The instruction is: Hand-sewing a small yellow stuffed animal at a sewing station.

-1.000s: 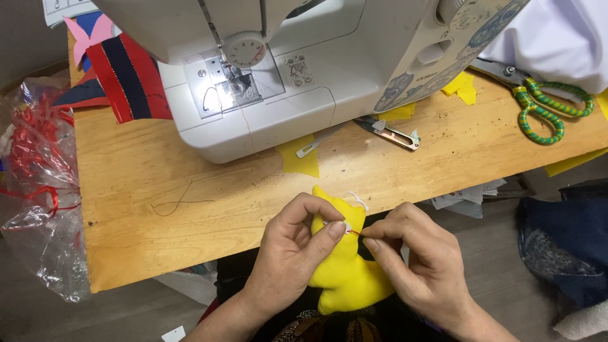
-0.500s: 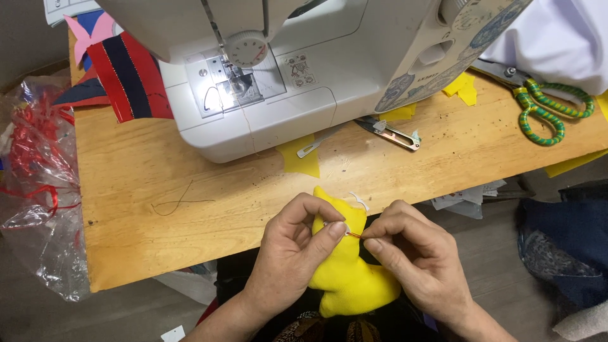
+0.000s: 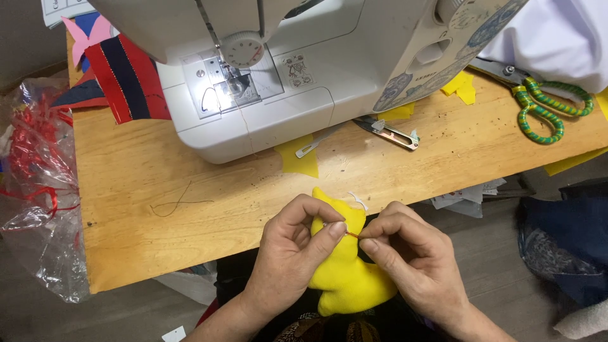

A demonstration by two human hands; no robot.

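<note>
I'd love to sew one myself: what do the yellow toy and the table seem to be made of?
The yellow toy looks like soft, matte fleece or felt: it puffs and dents under the left hand. The table looks like pale wood with visible grain.

Two bare hands (image 3: 354,266), short unpainted nails, no rings, forearms unsleeved.

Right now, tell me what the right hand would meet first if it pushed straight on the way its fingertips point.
The right hand points leftward at the yellow stuffed fabric piece, which its fingertips already touch; just beyond, probably the left hand's thumb and forefinger.
</note>
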